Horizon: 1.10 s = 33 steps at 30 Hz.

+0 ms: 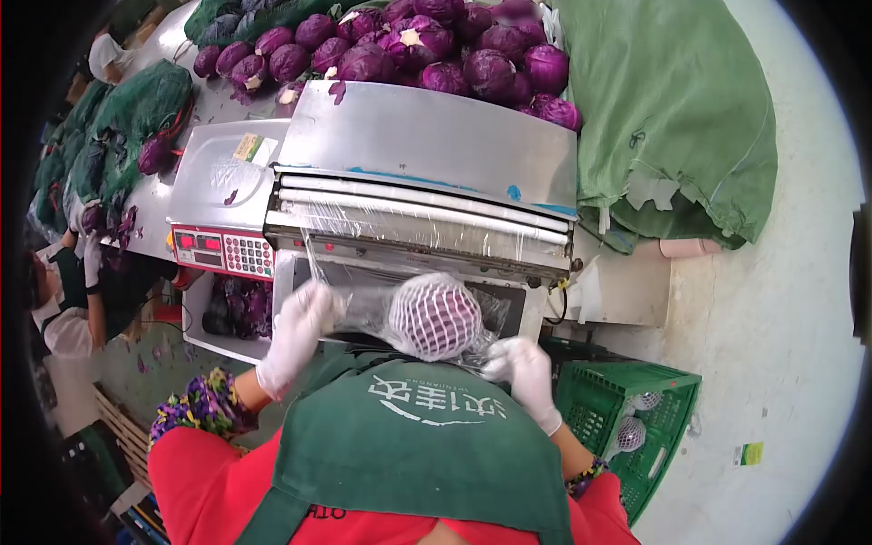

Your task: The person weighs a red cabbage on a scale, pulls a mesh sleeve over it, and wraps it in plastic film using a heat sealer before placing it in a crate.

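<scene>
Head view: the round netted cabbage (pixel 436 316), with no clear long axis, sits between the wrapping machine (pixel 425 186) and the green apron (pixel 409 445). It lies to the right of the gloved left hand (pixel 304 325), whose fingers are closed on clear film (pixel 366 307); the right hand (pixel 525 368) is nearer, just beside the cabbage, fingers curled in, apparently pinching film too

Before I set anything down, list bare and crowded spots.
Mostly bare: the metal cover, between cabbages and rollers; the scale plate left of it; floor right of the green crate. Crowded: behind the cover, and between left hand and right hand, around the netted cabbage.
</scene>
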Each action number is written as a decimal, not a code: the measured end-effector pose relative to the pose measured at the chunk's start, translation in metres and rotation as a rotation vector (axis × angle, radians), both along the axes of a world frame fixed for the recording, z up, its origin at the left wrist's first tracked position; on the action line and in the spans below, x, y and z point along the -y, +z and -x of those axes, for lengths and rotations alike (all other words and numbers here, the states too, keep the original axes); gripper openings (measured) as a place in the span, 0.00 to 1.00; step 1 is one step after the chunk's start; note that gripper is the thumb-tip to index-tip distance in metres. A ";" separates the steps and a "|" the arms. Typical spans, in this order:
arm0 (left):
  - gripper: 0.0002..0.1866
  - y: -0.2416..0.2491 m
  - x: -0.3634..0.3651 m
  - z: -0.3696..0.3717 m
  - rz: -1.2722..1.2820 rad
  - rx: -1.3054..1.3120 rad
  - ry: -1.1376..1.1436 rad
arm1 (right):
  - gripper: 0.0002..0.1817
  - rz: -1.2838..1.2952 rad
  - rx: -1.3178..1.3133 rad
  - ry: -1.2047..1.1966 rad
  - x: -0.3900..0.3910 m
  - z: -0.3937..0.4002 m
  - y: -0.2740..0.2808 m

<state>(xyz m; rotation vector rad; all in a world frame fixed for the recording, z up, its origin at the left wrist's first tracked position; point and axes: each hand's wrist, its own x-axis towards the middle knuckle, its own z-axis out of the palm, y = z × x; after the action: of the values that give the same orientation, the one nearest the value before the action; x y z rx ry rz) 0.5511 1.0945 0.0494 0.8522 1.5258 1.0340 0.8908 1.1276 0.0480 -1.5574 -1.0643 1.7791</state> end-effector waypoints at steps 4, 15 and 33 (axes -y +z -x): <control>0.13 0.026 -0.003 -0.007 0.346 0.452 0.340 | 0.18 0.085 0.066 -0.108 -0.014 -0.029 0.013; 0.16 -0.112 0.073 -0.074 0.501 0.009 -0.100 | 0.16 -0.212 0.735 0.493 0.055 -0.056 -0.125; 0.29 0.020 -0.006 -0.072 0.525 0.993 -0.318 | 0.14 -1.236 1.041 0.255 0.035 0.069 0.014</control>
<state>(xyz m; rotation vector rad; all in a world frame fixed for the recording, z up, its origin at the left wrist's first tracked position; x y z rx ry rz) 0.6232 1.1004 0.0695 0.1244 0.7039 0.6036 0.8215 1.0927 0.0622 -1.3860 -2.2537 -0.0114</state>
